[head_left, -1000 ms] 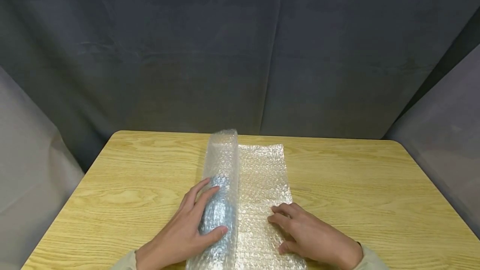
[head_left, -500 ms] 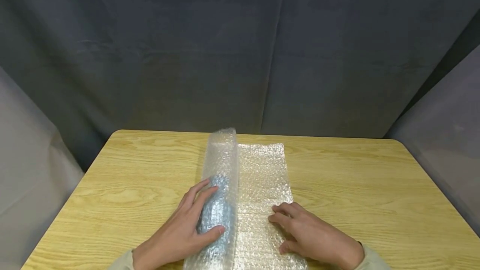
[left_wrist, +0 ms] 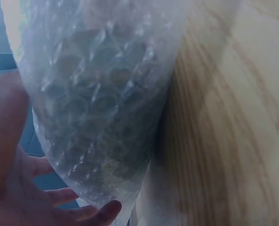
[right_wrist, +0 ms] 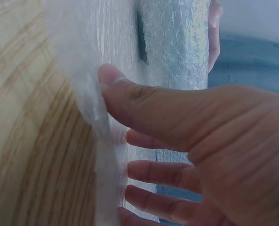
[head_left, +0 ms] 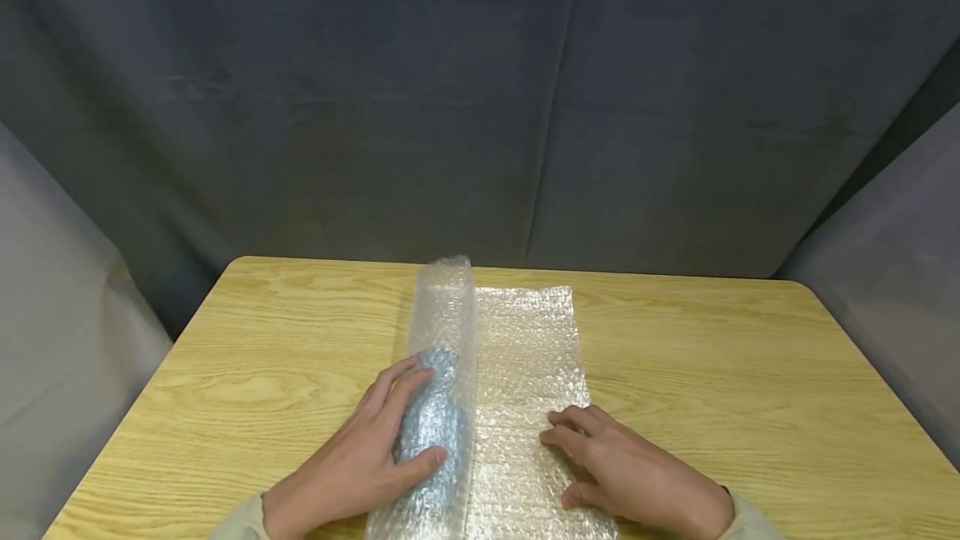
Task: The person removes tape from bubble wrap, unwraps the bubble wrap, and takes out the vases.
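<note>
A roll of clear bubble wrap (head_left: 444, 307) lies lengthwise on the table, with something bluish (head_left: 431, 432) showing through its near part. My left hand (head_left: 352, 461) rests over the roll's left side, fingers spread and thumb lying on top. In the left wrist view, the layered bubbles (left_wrist: 101, 99) blur what is inside. From the roll, a flat bubble wrap sheet (head_left: 525, 348) extends to the right. Near that sheet's right edge, my right hand (head_left: 630, 469) touches it with its fingertips. The right wrist view has the thumb (right_wrist: 144, 101) and fingers against the wrap at its edge.
A light wood-grain table (head_left: 735, 382) carries the wrap, and its far edge lies just behind the roll. Beyond it hangs a dark grey curtain (head_left: 375, 107). Paler cloth (head_left: 60, 340) drapes at the left, and similar cloth (head_left: 892, 290) at the right.
Both hands keep nearly the same places on the wrap. Only a very slight shift of the left hand leftward and of the head view shows.
</note>
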Tool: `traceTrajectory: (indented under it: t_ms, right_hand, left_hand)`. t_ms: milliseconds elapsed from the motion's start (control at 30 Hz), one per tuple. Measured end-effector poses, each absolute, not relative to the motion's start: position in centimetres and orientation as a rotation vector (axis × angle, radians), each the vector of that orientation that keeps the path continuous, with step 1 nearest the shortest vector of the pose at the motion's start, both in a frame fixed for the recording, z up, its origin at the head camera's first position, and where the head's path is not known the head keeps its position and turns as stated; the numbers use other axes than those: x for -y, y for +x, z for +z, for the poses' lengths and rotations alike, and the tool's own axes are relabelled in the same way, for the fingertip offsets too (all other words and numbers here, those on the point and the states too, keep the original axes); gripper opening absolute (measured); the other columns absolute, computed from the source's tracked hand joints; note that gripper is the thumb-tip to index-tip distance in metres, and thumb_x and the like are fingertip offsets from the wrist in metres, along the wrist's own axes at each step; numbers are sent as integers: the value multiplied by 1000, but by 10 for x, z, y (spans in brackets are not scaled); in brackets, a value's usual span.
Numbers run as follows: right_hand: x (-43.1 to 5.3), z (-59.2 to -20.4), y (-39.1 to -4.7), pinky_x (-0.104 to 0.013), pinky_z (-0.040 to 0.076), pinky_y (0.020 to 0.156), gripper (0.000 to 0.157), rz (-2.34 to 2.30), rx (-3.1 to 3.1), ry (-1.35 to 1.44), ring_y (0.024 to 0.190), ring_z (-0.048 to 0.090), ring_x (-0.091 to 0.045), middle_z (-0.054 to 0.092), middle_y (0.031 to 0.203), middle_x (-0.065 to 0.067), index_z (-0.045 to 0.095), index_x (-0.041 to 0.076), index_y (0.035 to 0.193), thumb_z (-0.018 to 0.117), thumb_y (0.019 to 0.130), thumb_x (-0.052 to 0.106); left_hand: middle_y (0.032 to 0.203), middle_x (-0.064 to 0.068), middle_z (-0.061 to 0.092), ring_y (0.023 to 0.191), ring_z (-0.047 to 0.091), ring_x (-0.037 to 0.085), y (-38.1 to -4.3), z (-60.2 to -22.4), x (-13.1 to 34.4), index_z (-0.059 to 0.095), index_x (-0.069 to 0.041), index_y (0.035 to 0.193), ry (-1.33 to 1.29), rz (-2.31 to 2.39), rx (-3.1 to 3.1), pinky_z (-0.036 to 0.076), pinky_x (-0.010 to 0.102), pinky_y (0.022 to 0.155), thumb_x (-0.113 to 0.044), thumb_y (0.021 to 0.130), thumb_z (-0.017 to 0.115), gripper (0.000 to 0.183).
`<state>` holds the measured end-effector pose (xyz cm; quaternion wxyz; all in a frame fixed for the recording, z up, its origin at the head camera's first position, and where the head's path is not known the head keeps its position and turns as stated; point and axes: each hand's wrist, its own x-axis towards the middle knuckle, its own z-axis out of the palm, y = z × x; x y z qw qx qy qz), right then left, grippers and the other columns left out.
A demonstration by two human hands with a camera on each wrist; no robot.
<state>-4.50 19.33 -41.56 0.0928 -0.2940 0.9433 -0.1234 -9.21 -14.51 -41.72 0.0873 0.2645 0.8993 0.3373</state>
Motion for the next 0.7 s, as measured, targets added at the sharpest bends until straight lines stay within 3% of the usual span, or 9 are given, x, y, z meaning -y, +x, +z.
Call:
traceTrajectory:
  t_ms: [300,567,700]
  right_hand:
    - [-193,-416,-45,-38,55,102,59,-373,-2794,-845,131,55,-23,58,147,-4,61,18,140,74,91,48]
    - [-191,-415,-45,-40,54,105,58,-364,-2787,-813,134,54,-23,57,149,-4,61,19,141,74,92,47]
    - [-191,-414,-45,-40,54,105,58,-362,-2785,-802,133,54,-23,57,149,-4,61,19,141,73,92,48]
  left_hand:
    - [172,1,20,153,39,33,-93,-417,145,28,-26,162,781,979,-2725,44,60,114,-70,93,60,88]
    - [173,4,17,153,38,38,-92,-413,146,28,-28,162,727,953,-2743,44,66,111,-73,92,59,89]
    - [174,5,15,156,30,40,-90,-412,145,28,-29,163,731,951,-2769,42,70,110,-72,92,61,89]
